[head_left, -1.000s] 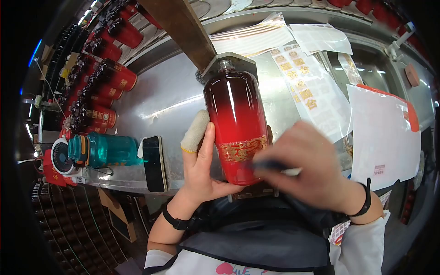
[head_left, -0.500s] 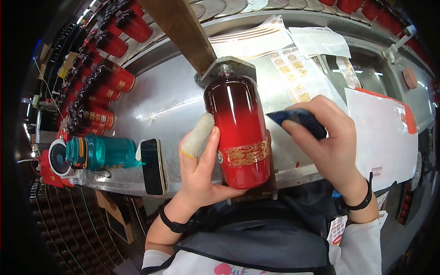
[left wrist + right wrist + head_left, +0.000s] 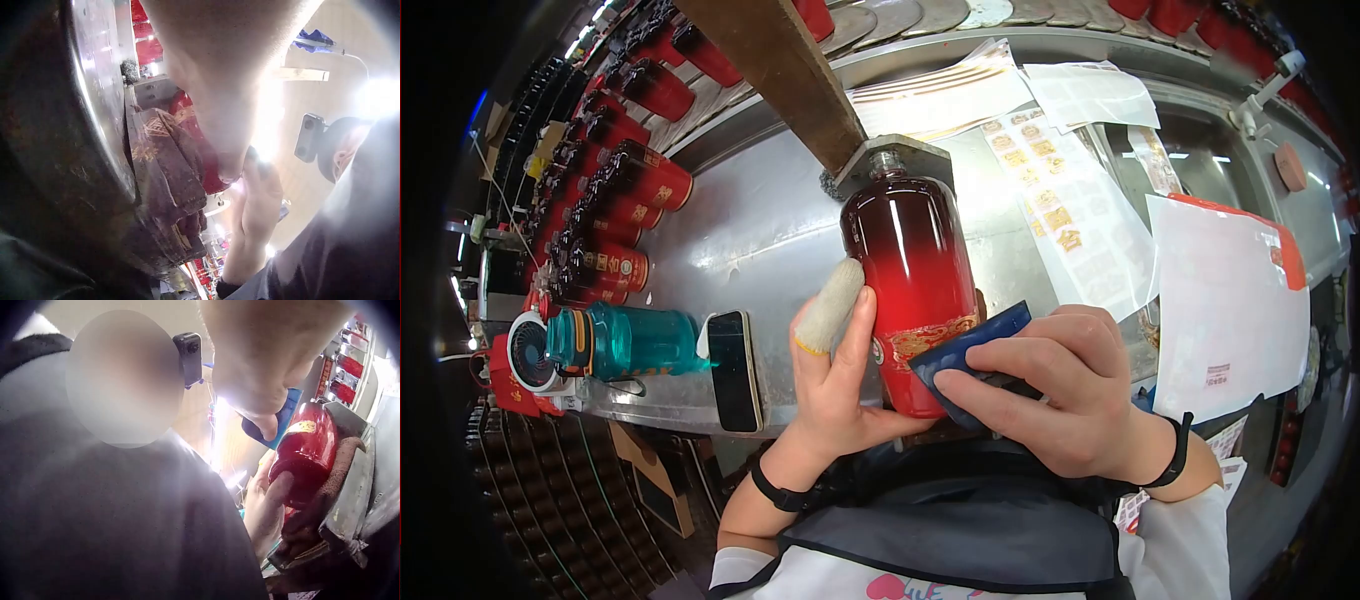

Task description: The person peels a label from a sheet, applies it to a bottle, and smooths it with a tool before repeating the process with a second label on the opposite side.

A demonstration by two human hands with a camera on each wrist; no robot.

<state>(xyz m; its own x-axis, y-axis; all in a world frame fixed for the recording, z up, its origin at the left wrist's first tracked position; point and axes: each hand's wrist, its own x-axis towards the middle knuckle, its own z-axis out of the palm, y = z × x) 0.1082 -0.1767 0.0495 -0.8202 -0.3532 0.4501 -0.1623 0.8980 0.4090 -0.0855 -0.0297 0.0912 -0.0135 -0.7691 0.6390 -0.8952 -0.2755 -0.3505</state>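
A glossy bottle (image 3: pixel 910 250), dark at the neck and red below, lies with its neck against a metal bracket (image 3: pixel 930 148). The left hand (image 3: pixel 835 370) holds its left side and base; one finger wears a white cover (image 3: pixel 832 300). Pinched in the right hand (image 3: pixel 1060 385), a dark blue flat piece (image 3: pixel 980 350) touches the bottle at its gold patterned band (image 3: pixel 935 335). In the right wrist view the blue piece (image 3: pixel 284 415) lies against the bottle (image 3: pixel 306 453). Under the bottle, the left wrist view shows a cloth-covered rest (image 3: pixel 165 162).
Left on the metal table (image 3: pixel 720 220) are a phone (image 3: pixel 734 370), a teal water bottle (image 3: pixel 640 340), a small fan (image 3: pixel 528 350) and several red bottles (image 3: pixel 615 265). Sticker sheets (image 3: pixel 1070 215) and a white-and-red sheet (image 3: pixel 1230 300) lie right. A brown beam (image 3: pixel 775 75) stands behind the bracket.
The right hand drew the blue piece off the bottle to the right, then brought it back onto the gold band. The left hand keeps its hold on the bottle.
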